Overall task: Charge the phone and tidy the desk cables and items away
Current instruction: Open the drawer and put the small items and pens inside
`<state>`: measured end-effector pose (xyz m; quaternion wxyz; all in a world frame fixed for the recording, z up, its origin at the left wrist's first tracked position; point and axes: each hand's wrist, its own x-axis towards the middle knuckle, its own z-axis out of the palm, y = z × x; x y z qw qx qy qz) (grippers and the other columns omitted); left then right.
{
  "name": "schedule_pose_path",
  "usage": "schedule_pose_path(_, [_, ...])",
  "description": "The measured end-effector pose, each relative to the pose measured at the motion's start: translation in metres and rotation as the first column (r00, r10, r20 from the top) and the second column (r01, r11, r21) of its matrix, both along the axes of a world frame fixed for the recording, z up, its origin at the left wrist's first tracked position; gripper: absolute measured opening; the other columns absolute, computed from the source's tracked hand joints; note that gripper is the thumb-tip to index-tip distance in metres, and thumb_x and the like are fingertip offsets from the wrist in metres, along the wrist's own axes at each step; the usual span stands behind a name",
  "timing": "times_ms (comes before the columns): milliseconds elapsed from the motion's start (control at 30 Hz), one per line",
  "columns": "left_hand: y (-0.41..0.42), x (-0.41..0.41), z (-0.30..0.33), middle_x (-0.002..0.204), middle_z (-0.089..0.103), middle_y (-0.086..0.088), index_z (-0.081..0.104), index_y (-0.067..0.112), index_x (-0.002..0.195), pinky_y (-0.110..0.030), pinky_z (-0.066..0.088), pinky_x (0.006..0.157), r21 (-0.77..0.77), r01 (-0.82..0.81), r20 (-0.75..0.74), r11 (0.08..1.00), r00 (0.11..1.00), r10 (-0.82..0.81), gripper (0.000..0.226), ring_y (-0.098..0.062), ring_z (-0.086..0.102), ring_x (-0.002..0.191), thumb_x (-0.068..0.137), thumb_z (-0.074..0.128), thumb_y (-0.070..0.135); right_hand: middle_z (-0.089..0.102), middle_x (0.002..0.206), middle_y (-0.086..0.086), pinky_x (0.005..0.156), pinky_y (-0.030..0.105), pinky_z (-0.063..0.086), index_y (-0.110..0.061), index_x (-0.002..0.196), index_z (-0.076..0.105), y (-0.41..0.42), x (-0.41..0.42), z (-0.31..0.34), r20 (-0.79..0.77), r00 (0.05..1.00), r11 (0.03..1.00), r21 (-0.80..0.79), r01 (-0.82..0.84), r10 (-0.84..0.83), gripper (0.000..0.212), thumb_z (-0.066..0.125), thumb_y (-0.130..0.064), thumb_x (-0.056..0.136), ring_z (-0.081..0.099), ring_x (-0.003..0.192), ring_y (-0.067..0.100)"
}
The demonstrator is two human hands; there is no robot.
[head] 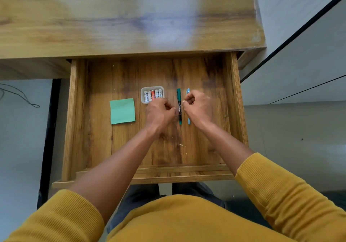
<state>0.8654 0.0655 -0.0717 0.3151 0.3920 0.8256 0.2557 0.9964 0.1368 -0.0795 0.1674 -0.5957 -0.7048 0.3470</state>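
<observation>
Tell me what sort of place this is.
Probably a home or office workspace: a wooden desk with its drawer pulled open, holding a marker, sticky notes and batteries.

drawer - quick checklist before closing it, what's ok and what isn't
1. Drawer pulled fully open: ok.
2. Green marker lying flat inside: ok.
3. Blue pen parallel beside the marker: ok.
4. Battery tray and green sticky notes inside: ok.
5. Left hand and right hand out of the drawer: not ok, both hover over the marker.
6. Grip on anything: cannot tell, fingers curled and blurred.
</observation>
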Motion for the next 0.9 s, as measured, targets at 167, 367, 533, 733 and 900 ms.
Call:
schedule_pose_path(167, [-0.042, -0.018, 0.011, 0.087, 0.077, 0.004, 0.083, 0.015, 0.099, -0.033, 0.063, 0.077, 0.042, 0.116, -0.019, 0.992, 0.993, -0.116, 0.012, -0.008, 0.070, 0.083, 0.094, 0.075, 0.022, 0.070, 0.081, -0.010, 0.073, 0.037, 0.063, -0.023, 0.087, 0.071, -0.026, -0.002, 0.014, -0.020, 0.981, 0.979, -0.065, -0.193, 0.192, 0.005, 0.074, -0.021, 0.090, 0.067, 0.078, 0.007])
schedule_pose_path(367, [-0.099, -0.036, 0.017, 0.091, 0.075, 0.012, 0.082, 0.024, 0.101, -0.038, 0.064, 0.084, 0.003, 0.269, 0.015, 0.963, 0.963, -0.269, 0.011, -0.004, 0.070, 0.088, 0.095, 0.073, 0.027, 0.071, 0.088, -0.010, 0.078, 0.037, 0.062, -0.025, 0.092, 0.073, -0.069, -0.008, 0.020, -0.011, 0.949, 0.939, -0.145, -0.312, 0.314, 0.003, 0.074, -0.028, 0.093, 0.067, 0.085, 0.007])
schedule_pose_path(533, [-0.140, -0.042, 0.022, 0.097, 0.072, 0.011, 0.080, 0.025, 0.104, -0.037, 0.064, 0.085, -0.025, 0.352, 0.052, 0.936, 0.935, -0.351, 0.014, -0.005, 0.068, 0.092, 0.095, 0.073, 0.033, 0.071, 0.096, -0.009, 0.078, 0.028, 0.058, -0.026, 0.100, 0.074, -0.110, -0.013, 0.030, 0.028, 0.913, 0.899, -0.189, -0.395, 0.407, 0.004, 0.073, -0.028, 0.096, 0.067, 0.091, 0.007])
schedule_pose_path(733, [-0.188, -0.040, 0.026, 0.111, 0.074, 0.003, 0.076, 0.021, 0.120, -0.035, 0.062, 0.090, -0.093, 0.445, 0.063, 0.891, 0.895, -0.441, 0.031, -0.012, 0.069, 0.101, 0.095, 0.070, 0.038, 0.072, 0.102, -0.007, 0.084, 0.031, 0.059, -0.025, 0.107, 0.072, -0.165, -0.009, 0.032, 0.039, 0.880, 0.859, -0.244, -0.450, 0.473, 0.010, 0.071, -0.030, 0.099, 0.068, 0.097, 0.010])
schedule_pose_path(900, [-0.219, -0.036, 0.018, 0.107, 0.070, 0.004, 0.075, 0.019, 0.122, -0.036, 0.061, 0.088, -0.079, 0.464, 0.018, 0.882, 0.886, -0.464, 0.038, -0.013, 0.067, 0.097, 0.094, 0.070, 0.045, 0.073, 0.102, -0.004, 0.080, 0.028, 0.058, -0.023, 0.109, 0.073, -0.201, 0.000, 0.027, 0.085, 0.885, 0.871, -0.242, -0.427, 0.458, 0.015, 0.069, -0.034, 0.100, 0.068, 0.096, 0.012])
